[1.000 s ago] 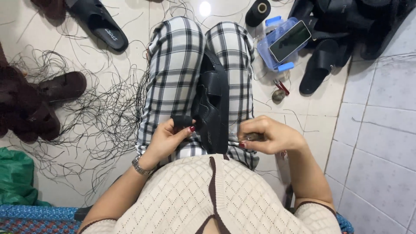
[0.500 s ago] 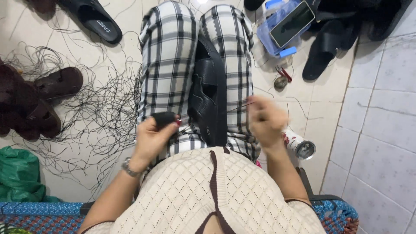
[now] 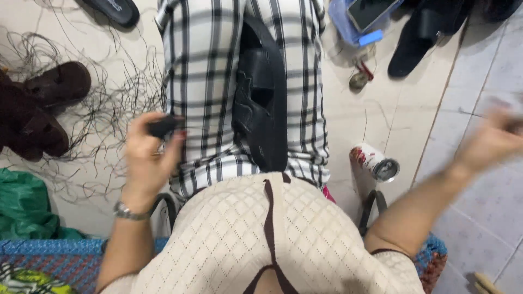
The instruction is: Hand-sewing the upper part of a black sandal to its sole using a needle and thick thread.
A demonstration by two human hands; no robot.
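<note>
A black sandal [image 3: 261, 103] lies lengthwise on my lap, between my legs in black-and-white checked trousers [image 3: 201, 81]. My left hand [image 3: 147, 158] is beside my left thigh and pinches a small black object [image 3: 162, 126] between thumb and fingers; a metal watch [image 3: 128, 211] sits on that wrist. My right hand [image 3: 493, 141] is flung far out to the right over the grey tiles, blurred by motion; I cannot tell what, if anything, it holds.
Loose black threads [image 3: 92, 109] litter the floor at left beside dark brown shoes [image 3: 38, 109] and a green bag [image 3: 24, 207]. A drink can [image 3: 376, 161] lies by my right side. A blue tray with a phone [image 3: 362, 16] and black sandals [image 3: 419, 41] sit at upper right.
My right hand has swung from the sandal on my lap far out to the right. My left hand moved left off the sandal, still pinching the small black object.
</note>
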